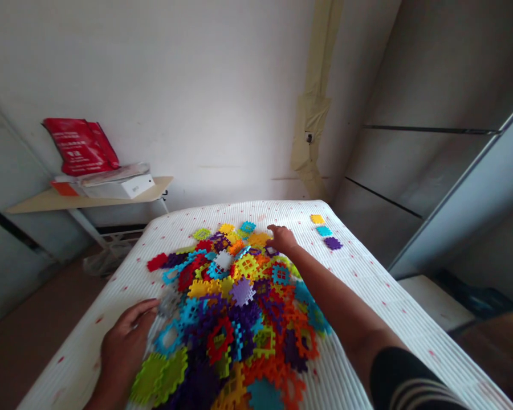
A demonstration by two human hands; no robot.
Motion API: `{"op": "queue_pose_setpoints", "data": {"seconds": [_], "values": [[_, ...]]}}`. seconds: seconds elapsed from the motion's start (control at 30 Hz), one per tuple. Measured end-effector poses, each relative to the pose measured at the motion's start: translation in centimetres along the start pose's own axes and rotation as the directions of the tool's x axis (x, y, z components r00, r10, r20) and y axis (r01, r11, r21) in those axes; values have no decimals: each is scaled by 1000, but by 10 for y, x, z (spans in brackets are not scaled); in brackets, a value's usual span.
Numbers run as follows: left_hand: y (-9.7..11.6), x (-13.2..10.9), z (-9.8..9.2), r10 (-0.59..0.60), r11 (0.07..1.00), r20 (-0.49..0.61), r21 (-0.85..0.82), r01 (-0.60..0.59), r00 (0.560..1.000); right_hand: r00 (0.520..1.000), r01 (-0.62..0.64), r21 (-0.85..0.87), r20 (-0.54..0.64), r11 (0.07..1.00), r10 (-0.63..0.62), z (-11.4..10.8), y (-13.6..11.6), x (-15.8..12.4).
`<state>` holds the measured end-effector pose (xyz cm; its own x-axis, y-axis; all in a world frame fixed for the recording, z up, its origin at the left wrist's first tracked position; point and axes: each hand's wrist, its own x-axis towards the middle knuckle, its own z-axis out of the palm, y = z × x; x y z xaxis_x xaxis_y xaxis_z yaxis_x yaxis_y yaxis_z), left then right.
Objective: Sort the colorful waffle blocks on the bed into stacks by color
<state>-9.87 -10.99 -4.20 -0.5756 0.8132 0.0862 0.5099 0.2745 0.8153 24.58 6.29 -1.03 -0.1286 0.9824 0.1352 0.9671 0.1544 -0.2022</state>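
Note:
A heap of colourful plastic interlocking tiles with toothed edges [243, 291] covers the middle of the bed-like surface, some plain and some with window cut-outs. At the heap's left edge is my left hand [126, 336], fingers loosely bent and apart, its tips beside a greyish tile [169, 300]. My right hand [283, 239] reaches over the far right side of the heap, index finger stretched out, near a yellow-orange tile [260, 239]. No tile shows clearly in either hand. Apart from the heap, a yellow tile [317, 218], a blue tile [324, 230] and a purple tile [333, 244] lie in a row.
A white ribbed cover [367, 285] with small red marks lies under everything. Back left, a small table [162, 187] bears a white box [130, 187] and a red bag [83, 147]. A wall stands behind, and a grey cabinet [393, 176] rises at the right.

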Motion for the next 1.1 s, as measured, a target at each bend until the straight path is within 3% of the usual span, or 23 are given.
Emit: {"op": "queue_pose_setpoints", "data": {"seconds": [0.13,0.27,0.5,0.7,0.83,1.1], "values": [[-2,1,0,1,1000,13,-11,0,1000,996,-72,-30,54,997,74,10,-15,14],[-5,1,0,20,1000,5,-19,-20,1000,995,-102,-23,20,994,103,14,-17,14],[-3,1,-2,13,1000,30,14,-14,999,990,-82,11,-112,997,83,6,-1,-6],[4,-1,-3,-8,1000,37,23,8,999,982,-124,22,-144,992,126,0,18,-13],[7,-3,-3,-28,999,15,32,27,1000,945,-274,23,-182,961,274,-11,50,0],[11,-2,-4,-86,993,18,80,84,996,817,-558,1,-176,830,549,-29,145,22]]}}
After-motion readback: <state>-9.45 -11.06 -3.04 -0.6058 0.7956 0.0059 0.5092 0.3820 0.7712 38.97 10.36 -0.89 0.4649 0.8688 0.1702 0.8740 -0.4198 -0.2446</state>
